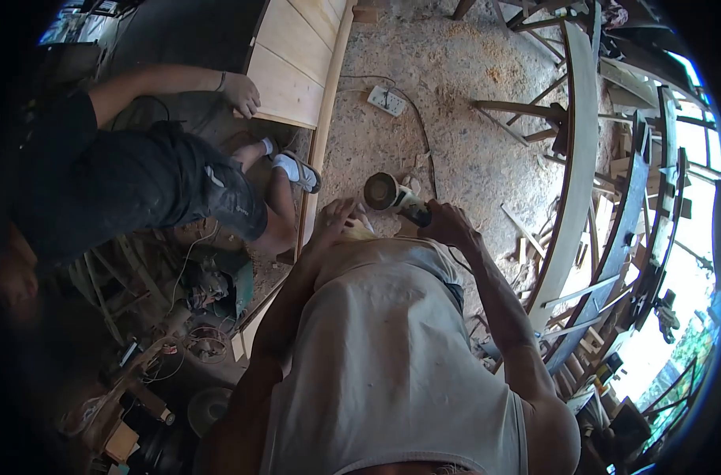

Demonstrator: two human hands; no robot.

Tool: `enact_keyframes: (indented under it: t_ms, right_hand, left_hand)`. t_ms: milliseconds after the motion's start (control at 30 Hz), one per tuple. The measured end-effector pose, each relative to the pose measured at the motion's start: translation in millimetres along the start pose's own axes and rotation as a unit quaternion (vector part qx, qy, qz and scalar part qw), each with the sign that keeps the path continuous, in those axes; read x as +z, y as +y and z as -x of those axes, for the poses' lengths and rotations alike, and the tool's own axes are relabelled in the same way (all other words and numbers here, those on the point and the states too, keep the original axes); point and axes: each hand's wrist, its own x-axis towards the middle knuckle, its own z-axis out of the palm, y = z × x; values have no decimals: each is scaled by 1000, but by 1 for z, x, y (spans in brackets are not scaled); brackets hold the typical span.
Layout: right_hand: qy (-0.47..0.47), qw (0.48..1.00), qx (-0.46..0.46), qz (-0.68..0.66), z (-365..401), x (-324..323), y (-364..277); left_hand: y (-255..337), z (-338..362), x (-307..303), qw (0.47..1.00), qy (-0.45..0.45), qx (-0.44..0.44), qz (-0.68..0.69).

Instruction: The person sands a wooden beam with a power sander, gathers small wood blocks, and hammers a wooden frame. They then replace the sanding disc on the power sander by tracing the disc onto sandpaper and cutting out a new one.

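In the head view my right hand (449, 225) is wrapped round the rear of an angle grinder (412, 209) in front of my waist. Its round disc (382, 191) points away to the left. My left hand (338, 218) is just left of the grinder, its fingers bent together. Beside those fingers shows a pale yellowish piece (359, 229), partly hidden by my shirt; what the fingers hold is too small to make out.
A co-worker (131, 174) sits at left, one hand (242, 93) on a pale wooden panel (293, 71). A white power strip (387, 100) and dark cord (424, 134) lie on the dusty floor. Long boards (570, 174) stand on trestles at right.
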Motion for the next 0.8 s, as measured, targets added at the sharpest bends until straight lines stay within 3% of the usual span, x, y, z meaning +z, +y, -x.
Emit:
enact_keyframes:
  t_ms: [100,233,333,367,400,467,567,633,700,767,800]
  right_hand:
    - [3,1000,18,-10,-7,-26,38]
    - [50,998,46,15,-15,-59,96]
    - [60,994,88,18,-21,-95,118]
    - [75,992,98,21,-25,-106,117]
    - [75,988,136,13,-31,-117,115]
    - [112,985,130,-31,-48,-130,116]
    - [107,979,117,-132,-77,-152,112]
    - [98,978,142,-120,-92,-161,105]
    - [94,975,170,-107,-97,-166,93]
    - [112,976,174,-68,-90,-159,95]
    - [124,976,170,-50,-92,-153,97]
  left_hand:
    - [-8,10,-17,995,38,-44,-87]
    - [-19,2,-34,971,111,22,-211]
    - [-40,-14,-36,983,155,25,-94]
    - [-22,-10,-31,987,155,17,-43]
    - [-2,-12,-26,987,144,18,-76]
    - [27,-24,-19,982,124,19,-140]
    - [67,-54,5,993,44,33,-107]
    - [75,-87,23,957,54,186,-218]
    - [63,-127,30,916,38,254,-308]
    - [40,-183,37,890,19,248,-383]
    - [52,-204,39,961,0,181,-207]
